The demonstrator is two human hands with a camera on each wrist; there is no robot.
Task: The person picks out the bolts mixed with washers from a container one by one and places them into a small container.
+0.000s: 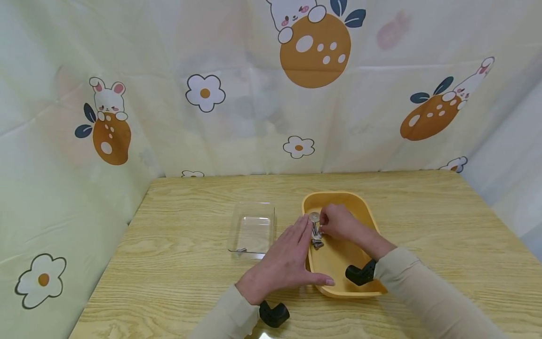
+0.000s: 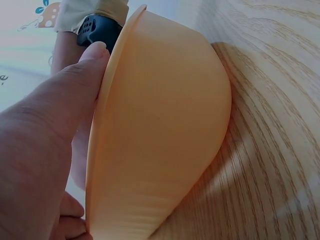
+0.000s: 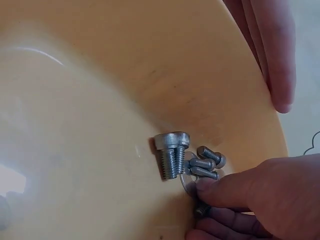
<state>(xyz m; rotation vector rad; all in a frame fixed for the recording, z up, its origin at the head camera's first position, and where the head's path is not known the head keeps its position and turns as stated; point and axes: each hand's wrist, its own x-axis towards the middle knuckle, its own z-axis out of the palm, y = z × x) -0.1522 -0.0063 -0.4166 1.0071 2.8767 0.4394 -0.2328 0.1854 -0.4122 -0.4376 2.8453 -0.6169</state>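
My right hand (image 1: 338, 222) reaches into a yellow-orange plastic tub (image 1: 360, 200). Between its thumb and fingers it pinches a small dark screw (image 3: 202, 209), mostly hidden by the fingers. Right beside the thumb lie several small metal screws (image 3: 205, 167) in a cluster, with a thin, clear curved edge (image 3: 186, 186) among them. Two larger knurled-head bolts (image 3: 172, 150) lie next to that cluster, near the tub's side wall. My left hand (image 1: 288, 256) rests along the tub's left rim, fingers extended and thumb spread over the near part.
A clear plastic box (image 1: 251, 240) stands left of the tub, with a small metal piece (image 1: 241, 250) at its near left corner. Both containers are on a wood-grain table (image 1: 178, 245). A printed curtain (image 1: 245, 127) hangs behind the table.
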